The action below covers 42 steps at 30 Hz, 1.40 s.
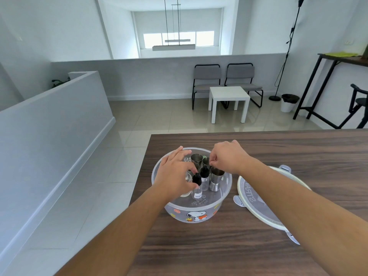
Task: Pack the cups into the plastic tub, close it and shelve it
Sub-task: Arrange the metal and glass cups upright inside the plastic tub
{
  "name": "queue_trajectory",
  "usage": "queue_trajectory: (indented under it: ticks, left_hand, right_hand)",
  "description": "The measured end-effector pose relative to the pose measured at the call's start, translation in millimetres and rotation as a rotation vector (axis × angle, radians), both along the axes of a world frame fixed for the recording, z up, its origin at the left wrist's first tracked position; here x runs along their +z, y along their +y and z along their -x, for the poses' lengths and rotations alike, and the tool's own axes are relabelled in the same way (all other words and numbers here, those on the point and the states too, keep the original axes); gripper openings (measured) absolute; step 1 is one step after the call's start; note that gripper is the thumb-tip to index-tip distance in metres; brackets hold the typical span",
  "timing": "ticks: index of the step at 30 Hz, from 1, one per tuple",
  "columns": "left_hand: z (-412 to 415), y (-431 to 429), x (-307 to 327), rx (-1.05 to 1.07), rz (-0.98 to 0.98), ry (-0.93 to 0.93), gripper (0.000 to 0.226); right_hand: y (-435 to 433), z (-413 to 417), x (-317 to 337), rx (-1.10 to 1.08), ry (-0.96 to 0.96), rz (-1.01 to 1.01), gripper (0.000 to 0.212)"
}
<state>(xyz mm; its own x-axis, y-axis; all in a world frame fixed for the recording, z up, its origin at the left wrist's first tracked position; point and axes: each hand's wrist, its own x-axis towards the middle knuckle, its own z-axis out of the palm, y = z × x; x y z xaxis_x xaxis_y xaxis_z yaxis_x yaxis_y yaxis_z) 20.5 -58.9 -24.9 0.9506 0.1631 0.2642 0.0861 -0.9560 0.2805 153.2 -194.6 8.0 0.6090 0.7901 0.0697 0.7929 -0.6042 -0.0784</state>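
left hand (pixel 175 174): bare, no rings
right hand (pixel 229 156): bare
forearms: uncovered, no sleeves, no watch

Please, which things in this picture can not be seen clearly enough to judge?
- Head view: the left hand covers part of the tub, so the count of metal cups is uncertain.
- The right hand has curled fingers; its grip is unclear.
- The right forearm crosses the lid; its far clips are hidden.

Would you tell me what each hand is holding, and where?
Left hand grips a clear dropper bottle at its black cap; right hand pinches a steel cup by its rim.
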Motion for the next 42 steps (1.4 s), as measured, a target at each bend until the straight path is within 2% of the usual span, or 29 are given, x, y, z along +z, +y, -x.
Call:
queue_trajectory:
  ticks: [13,17,20,22,25,30,38,42]
  left_hand:
    - [-3,-1,-3,0.001,-0.005,-0.026,0.027]
    - [-2,-1,-2,0.003,0.016,-0.015,0.027]
    - [-3,-1,0,0.013,0.007,-0.008,0.026]
    - [-3,-1,1,0.019,0.000,-0.007,0.027]
    - [-4,-2,-1,0.023,-0.018,-0.008,0.027]
    - [-5,-2,-2,0.032,-0.025,-0.018,0.027]
    - [-3,-3,-3,0.038,-0.020,-0.015,0.027]
    - [-3,-2,0,0.041,-0.022,-0.009,0.027]
  right_hand:
    - [6,-7,-2,0.025,0.059,0.018,0.012]
    - [-5,-4,6,0.028,0.077,-0.105,0.015]
    - [-16,1,14,0.114,0.247,-0.202,0.016]
    - [-19,8,16,0.174,0.309,-0.146,0.019]
    - [-14,15,10,0.195,0.250,-0.076,0.023]
    - [-7,18,3,0.159,0.198,-0.094,0.019]
    - [-5,16,-3,0.125,0.124,-0.136,0.032]
    - [-4,17,-4,0.144,0.125,-0.093,0.024]
